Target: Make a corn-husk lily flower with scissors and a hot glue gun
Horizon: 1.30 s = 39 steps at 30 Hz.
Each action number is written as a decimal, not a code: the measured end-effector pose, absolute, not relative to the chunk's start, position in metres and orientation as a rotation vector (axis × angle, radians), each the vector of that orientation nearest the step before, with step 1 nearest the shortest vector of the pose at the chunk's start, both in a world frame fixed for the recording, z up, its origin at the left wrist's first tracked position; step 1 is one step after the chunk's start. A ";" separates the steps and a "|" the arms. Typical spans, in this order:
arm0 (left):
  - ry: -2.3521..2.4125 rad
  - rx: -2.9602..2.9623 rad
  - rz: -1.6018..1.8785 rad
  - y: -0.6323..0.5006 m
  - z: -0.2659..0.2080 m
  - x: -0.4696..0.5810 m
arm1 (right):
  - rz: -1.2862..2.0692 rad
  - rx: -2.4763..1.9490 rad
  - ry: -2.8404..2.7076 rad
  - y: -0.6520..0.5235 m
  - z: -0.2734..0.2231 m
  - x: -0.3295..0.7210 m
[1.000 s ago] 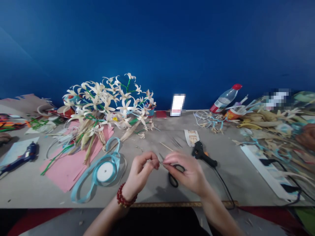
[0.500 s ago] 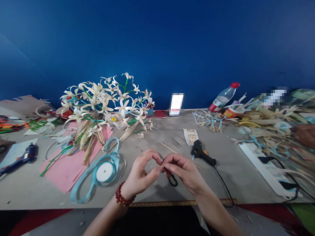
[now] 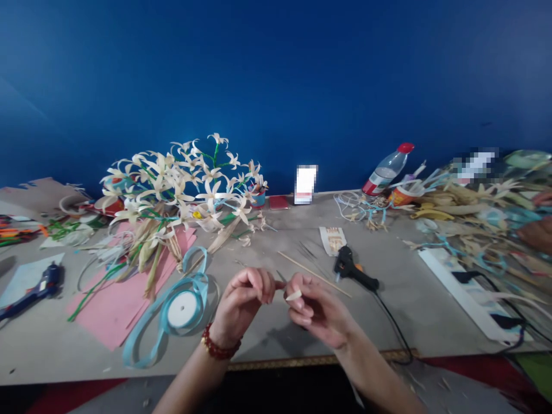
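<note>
My right hand point(image 3: 317, 305) pinches a small cream petal-like piece point(image 3: 294, 295), its pointed end showing between thumb and fingers. Close by on the left, my left hand point(image 3: 248, 299) is closed, with its fingers curled and one fingertip reaching toward the right hand. Whether it holds anything is hidden. Both hands are above the grey table point(image 3: 267, 247). Under them, a dark-handled tool lies mostly covered by my right hand. Behind my hands there is a thin stick point(image 3: 314, 273). A black glue gun point(image 3: 356, 270) lies to the right.
A blue ribbon roll point(image 3: 180, 307) and pink paper point(image 3: 103, 310) lie left, below cream flowers point(image 3: 211, 190). Farther left is a blue glue gun point(image 3: 45, 284). A white power strip point(image 3: 459, 296), a bottle point(image 3: 388, 169) and husk scraps stand or lie right, near another person's hand point(image 3: 537, 236).
My fingertips have parted slightly. My right hand has turned, bringing the cream piece into sight, and now covers the dark loop handle. My left fingers have curled more.
</note>
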<state>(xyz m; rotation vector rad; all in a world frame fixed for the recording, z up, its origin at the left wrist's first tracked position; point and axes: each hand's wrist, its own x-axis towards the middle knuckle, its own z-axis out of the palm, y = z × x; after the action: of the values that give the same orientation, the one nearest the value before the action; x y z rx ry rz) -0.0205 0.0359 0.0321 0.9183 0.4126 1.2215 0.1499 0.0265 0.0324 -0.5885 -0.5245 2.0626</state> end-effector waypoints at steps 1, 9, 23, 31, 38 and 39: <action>0.434 0.926 1.236 0.036 0.033 -0.021 | 2.053 -0.603 -0.533 0.027 0.032 0.151; 0.640 1.159 1.068 0.032 0.043 -0.022 | 1.974 -0.740 -0.668 0.026 0.033 0.151; 0.717 1.137 1.095 0.028 0.046 -0.018 | 2.006 -0.711 -0.576 0.025 0.036 0.148; 0.555 0.817 1.056 0.035 0.037 -0.013 | 2.056 -0.638 -0.546 0.024 0.034 0.150; 0.696 1.079 1.086 0.030 0.042 -0.020 | 1.950 -0.780 -0.632 0.023 0.039 0.149; 0.721 1.129 1.072 0.029 0.043 -0.021 | 1.936 -0.802 -0.650 0.023 0.039 0.148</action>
<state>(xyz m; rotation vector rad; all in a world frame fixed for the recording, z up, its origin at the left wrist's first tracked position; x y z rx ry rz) -0.0205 0.0291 0.0429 1.1294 0.7215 1.0724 0.1482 0.0233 0.0394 -0.8015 -0.6495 1.9360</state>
